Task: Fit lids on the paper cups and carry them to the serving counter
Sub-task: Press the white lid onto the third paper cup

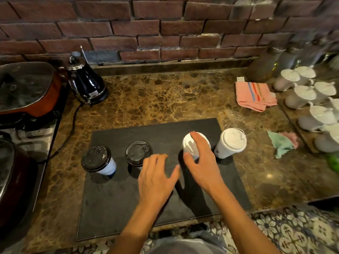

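Four paper cups stand in a row on a black mat (128,198). The two on the left, one cup (99,158) and its neighbour (137,152), wear black lids. The far right cup (233,141) has a white lid. My right hand (201,162) lies over the white lid of the third cup (189,143), fingers curved across the top and thumb against its near rim. My left hand (156,178) hovers with relaxed, spread fingers just right of the second black-lidded cup and holds nothing.
A black kettle (86,83) and a glass-lidded pot (23,88) sit at the back left, with a cord trailing along the mat's left side. A pink striped cloth (255,96), several white mugs (308,99) and a crumpled green cloth (282,145) crowd the right. A brick wall closes the back.
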